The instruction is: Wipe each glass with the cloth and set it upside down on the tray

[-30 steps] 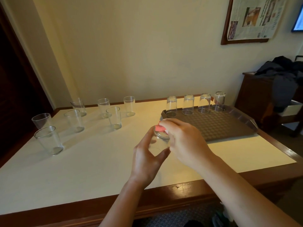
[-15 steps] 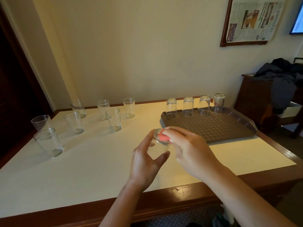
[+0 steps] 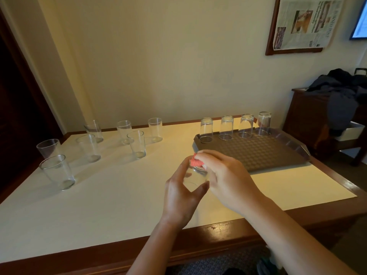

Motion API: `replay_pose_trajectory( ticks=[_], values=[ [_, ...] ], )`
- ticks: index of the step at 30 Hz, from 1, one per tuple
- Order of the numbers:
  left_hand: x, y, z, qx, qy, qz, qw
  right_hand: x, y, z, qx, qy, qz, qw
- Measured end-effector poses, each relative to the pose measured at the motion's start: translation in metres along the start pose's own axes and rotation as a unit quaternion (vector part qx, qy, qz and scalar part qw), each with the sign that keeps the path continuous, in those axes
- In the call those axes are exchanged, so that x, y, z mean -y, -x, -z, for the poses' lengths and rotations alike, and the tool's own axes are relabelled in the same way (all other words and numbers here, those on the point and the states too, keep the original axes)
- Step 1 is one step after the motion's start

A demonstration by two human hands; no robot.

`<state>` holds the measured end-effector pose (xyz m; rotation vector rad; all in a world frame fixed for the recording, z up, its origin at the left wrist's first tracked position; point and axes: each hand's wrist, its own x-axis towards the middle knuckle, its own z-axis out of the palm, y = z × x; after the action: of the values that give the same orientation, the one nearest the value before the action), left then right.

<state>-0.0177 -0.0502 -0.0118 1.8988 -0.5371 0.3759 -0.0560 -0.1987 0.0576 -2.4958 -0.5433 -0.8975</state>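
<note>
Dim, warm light; soft shadows trail the glasses, and straight lines bow at the edges.

Single head-worn view, wide-angle, facing forward and down, close over table [image 3: 99,205], wall beyond

Newspaper [image 3: 305,22] print too blurred to read

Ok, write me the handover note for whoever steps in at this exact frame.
Left hand: grip around a glass held over the table.
Right hand: pinches the pink cloth onto that glass's top end.
Done: four glasses upside down along the tray's far edge.
Left: finish this wipe, set the glass upside down on the tray, then the seven upright glasses on the table's left.
</note>
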Motion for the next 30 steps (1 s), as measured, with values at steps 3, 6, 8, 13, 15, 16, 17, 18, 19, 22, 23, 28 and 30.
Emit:
replay_pose_trajectory(
  ticks=[3,6,8,13,15,16,17,18,19,22,23,28,30],
  values=[
    [0.005,0.001,0.002,0.003,-0.008,0.006,1.0,-0.005,0.01,0.008,0.016,-0.016,0.002,1.0],
    [0.004,0.004,-0.005,0.025,-0.021,0.015,0.999,-0.019,0.006,0.006,0.004,0.012,-0.027,1.0],
    [0.003,0.003,-0.01,0.039,-0.025,0.013,0.999,-0.014,0.004,0.002,-0.011,0.009,-0.025,1.0],
    [0.008,0.001,-0.005,0.027,-0.025,0.017,0.999,-0.015,0.019,0.004,0.007,-0.018,-0.03,0.999],
    [0.007,0.003,-0.008,0.035,-0.022,0.023,0.999,-0.026,0.016,0.002,-0.001,-0.011,-0.048,0.999],
    [0.005,0.003,-0.01,0.04,-0.022,0.024,0.999,-0.028,0.013,0.001,-0.008,-0.013,-0.056,0.998],
    [0.004,0.003,-0.013,0.045,-0.021,0.021,0.999,-0.026,0.011,0.0,-0.013,-0.017,-0.059,0.998],
    [0.003,0.001,-0.016,0.046,-0.018,0.017,0.999,-0.023,0.009,-0.001,-0.018,-0.024,-0.056,0.998],
    [0.004,-0.001,-0.018,0.045,-0.016,0.016,0.999,-0.02,0.01,-0.002,-0.018,-0.035,-0.053,0.998],
    [0.005,-0.008,-0.019,0.054,-0.011,0.025,0.998,-0.025,0.019,0.006,-0.011,-0.094,-0.092,0.991],
    [0.006,-0.01,-0.02,0.061,-0.007,0.028,0.998,-0.033,0.023,0.01,-0.013,-0.114,-0.127,0.985],
    [0.005,-0.025,-0.04,0.061,0.071,0.063,0.994,-0.099,0.059,0.01,0.015,-0.05,-0.324,0.944],
    [0.002,-0.036,-0.048,0.053,0.098,0.071,0.991,-0.119,0.079,0.004,0.059,0.02,-0.332,0.941]
  ],
)
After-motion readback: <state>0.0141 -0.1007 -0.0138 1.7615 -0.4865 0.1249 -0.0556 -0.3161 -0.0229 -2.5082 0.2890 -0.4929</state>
